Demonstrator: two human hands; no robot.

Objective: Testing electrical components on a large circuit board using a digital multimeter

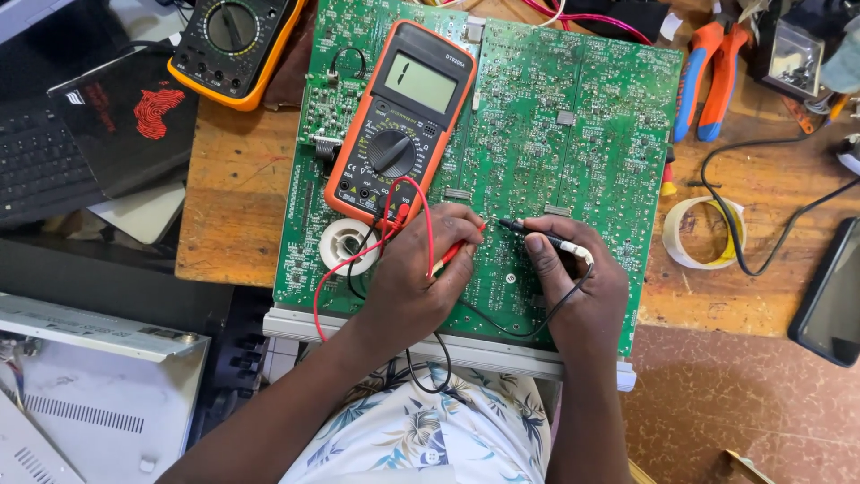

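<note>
A large green circuit board [555, 134] lies on the wooden bench. An orange-cased multimeter [399, 121] rests on its upper left part. My left hand [417, 273] grips the red test probe [457, 251], tip down on the board. My right hand [578, 287] holds the black test probe [537, 235], its tip touching the board just right of the red one. Red and black leads loop from the meter under my left hand.
A second multimeter [233, 45] sits at top left, above a laptop [81, 134]. Orange-and-blue pliers [708, 76] and a roll of tape [703, 233] lie to the right. A dark phone [829, 296] is at the right edge. A white metal case [90, 385] is lower left.
</note>
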